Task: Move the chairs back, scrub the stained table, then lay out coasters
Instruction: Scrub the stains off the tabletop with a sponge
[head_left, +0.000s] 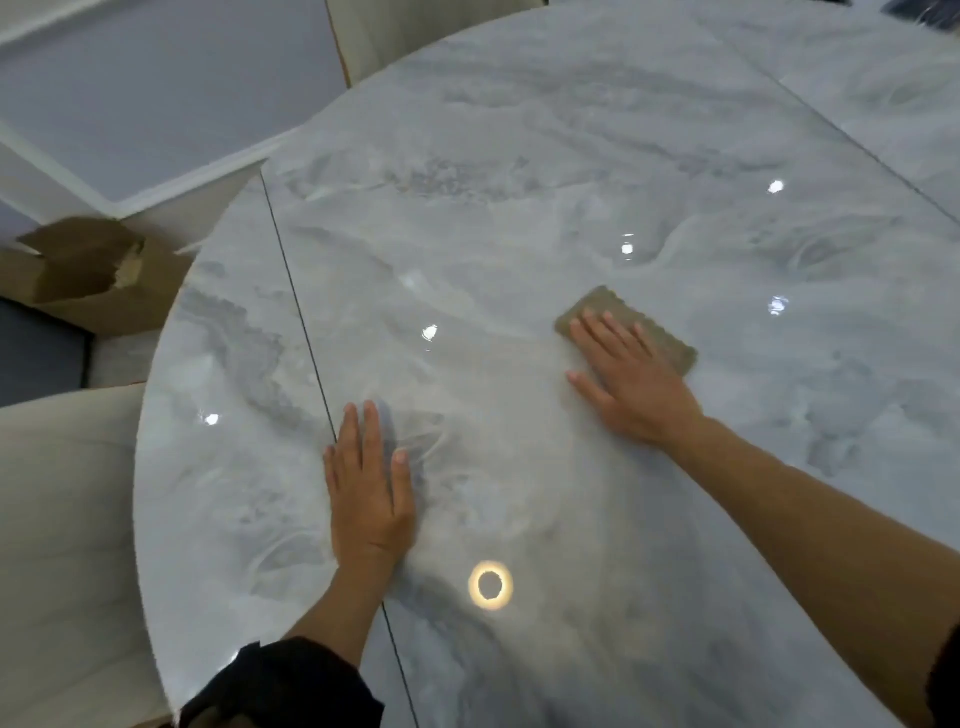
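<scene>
The glossy grey-white marbled table (519, 156) fills the view, crossed by a thin dark seam. The left hand (369, 488) lies flat on it, fingers straight. The right hand (631, 384), fingers straight, presses a tan scrubbing pad (667, 340) mid-table.

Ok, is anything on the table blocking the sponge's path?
Nothing visible does. The right hand presses the sponge on the table; only the left hand also rests there, apart to the left.

Sponge (627, 329) on table (519, 156) — box (93, 270) left.
</scene>
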